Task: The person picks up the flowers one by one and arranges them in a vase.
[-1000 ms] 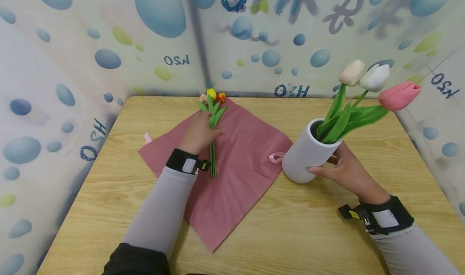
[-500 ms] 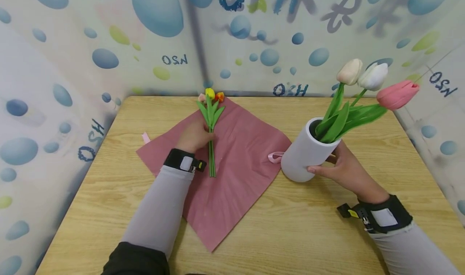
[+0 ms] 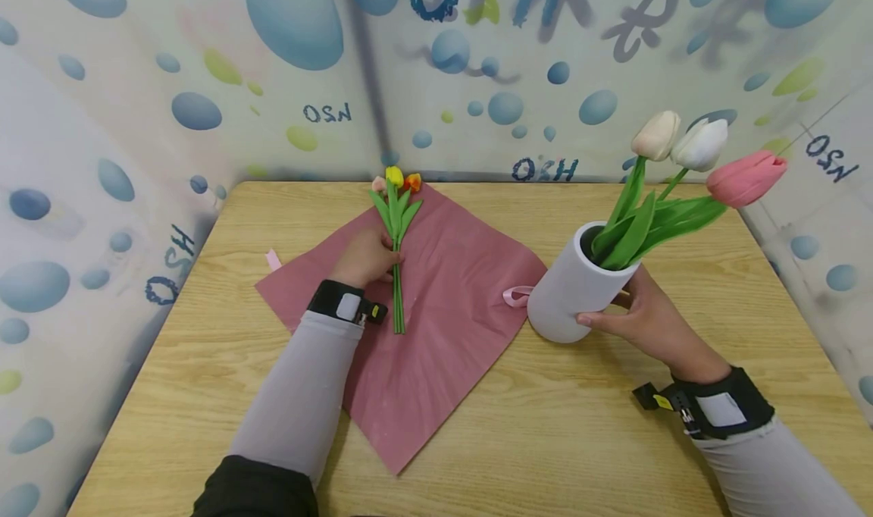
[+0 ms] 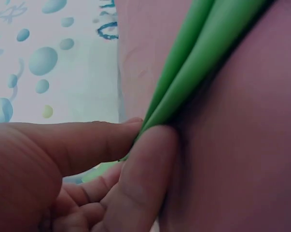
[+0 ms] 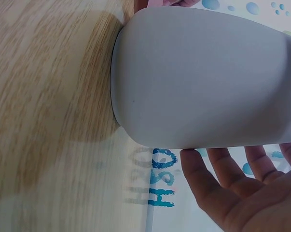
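A small bunch of artificial tulips (image 3: 395, 217), with pink, yellow and orange heads, lies on a sheet of dusky pink wrapping paper (image 3: 443, 350). My left hand (image 3: 361, 258) pinches its green stems (image 4: 188, 72) just below the leaves, between thumb and finger. At the right stands a white vase (image 3: 576, 293) with larger tulips (image 3: 630, 236) in it, cream, white and pink. My right hand (image 3: 651, 324) grips the vase low on its side, thumb in front and fingers behind. Those fingers (image 5: 222, 169) show against the vase wall in the right wrist view.
The paper lies on a wooden table (image 3: 546, 441). A pink ribbon loop (image 3: 518, 296) sticks out by the vase's base, and another ribbon end (image 3: 273, 259) shows at the paper's left corner. A printed backdrop (image 3: 204, 47) rises behind and beside the table.
My left hand has come down from the bunch's leaves to its stems, its spread fingers closing into a pinch. The right hand and the vase have kept their place.
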The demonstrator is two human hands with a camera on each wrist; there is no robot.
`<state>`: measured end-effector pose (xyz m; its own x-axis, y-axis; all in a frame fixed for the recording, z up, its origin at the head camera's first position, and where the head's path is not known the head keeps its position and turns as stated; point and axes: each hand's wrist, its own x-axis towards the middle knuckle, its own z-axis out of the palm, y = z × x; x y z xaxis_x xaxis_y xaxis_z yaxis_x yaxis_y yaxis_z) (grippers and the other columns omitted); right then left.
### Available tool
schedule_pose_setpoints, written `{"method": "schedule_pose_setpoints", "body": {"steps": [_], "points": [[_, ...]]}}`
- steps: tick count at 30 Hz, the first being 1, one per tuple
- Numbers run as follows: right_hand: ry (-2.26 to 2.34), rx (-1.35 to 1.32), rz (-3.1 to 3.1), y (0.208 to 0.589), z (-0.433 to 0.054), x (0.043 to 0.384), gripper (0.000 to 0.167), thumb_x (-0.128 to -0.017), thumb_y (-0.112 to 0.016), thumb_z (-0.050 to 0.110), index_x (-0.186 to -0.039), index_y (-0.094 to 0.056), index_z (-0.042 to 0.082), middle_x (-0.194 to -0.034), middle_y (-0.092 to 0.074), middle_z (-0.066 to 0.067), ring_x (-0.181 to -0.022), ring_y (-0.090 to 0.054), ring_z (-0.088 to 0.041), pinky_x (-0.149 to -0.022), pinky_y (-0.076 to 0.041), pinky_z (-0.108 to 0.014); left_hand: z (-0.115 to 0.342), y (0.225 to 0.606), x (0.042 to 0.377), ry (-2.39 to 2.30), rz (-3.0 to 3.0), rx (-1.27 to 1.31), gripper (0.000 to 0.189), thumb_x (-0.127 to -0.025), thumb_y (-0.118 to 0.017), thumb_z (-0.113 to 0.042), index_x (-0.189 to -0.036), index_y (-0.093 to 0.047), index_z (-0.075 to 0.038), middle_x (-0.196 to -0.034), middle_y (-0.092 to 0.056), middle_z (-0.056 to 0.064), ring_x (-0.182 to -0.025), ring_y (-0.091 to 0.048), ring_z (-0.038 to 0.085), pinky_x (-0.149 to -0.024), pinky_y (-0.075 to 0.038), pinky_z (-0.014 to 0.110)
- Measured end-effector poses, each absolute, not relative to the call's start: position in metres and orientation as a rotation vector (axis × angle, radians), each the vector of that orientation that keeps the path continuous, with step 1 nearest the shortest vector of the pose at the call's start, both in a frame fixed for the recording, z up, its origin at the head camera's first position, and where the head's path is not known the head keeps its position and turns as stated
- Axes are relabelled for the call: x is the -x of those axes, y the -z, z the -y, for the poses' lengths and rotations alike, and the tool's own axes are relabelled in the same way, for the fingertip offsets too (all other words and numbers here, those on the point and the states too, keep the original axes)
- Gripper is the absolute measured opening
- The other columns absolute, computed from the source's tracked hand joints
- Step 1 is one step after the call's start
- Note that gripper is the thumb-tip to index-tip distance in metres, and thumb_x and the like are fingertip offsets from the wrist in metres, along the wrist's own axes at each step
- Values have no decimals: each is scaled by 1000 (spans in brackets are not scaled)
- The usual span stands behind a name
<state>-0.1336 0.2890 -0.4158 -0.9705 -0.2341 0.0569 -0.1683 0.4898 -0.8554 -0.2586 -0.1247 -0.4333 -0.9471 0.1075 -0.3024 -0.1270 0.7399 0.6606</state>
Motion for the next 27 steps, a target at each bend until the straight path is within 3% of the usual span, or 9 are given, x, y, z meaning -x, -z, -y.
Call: {"method": "schedule_pose_setpoints", "body": {"steps": [17, 23, 27], "points": [[1516, 346, -2642, 415, -288, 133, 98, -83, -88, 12, -160, -28, 24, -147, -49, -5, -125, -50, -1, -105, -46, -67, 123, 425, 259, -1085, -2609, 46, 28, -101, -67, -18, -122, -60, -1, -103, -67, 14, -68, -72, 16, -63, -59, 28], [1492, 337, -2645, 415, -290, 134, 99, -83, -89, 14, -160, -26, 26, -148, -49, -4, -125, -50, -2, -105, -47, -64, 122, 415, 254, -1102, -2687, -32, 32, -102, -62, -16, -130, -59, -1, -110, -66, 14, -75, -72, 20, -71, -58, 32], [1471, 338, -2659, 416, -291, 134, 100, -83, -89, 15, -160, -26, 27, -148, -49, -2, -126, -51, -3, -104, -50, -55, 119, 405, 251, -1139, -2739, -80, 35, -101, -63, -18, -131, -61, -1, -112, -66, 14, -87, -68, 25, -79, -54, 36]]}}
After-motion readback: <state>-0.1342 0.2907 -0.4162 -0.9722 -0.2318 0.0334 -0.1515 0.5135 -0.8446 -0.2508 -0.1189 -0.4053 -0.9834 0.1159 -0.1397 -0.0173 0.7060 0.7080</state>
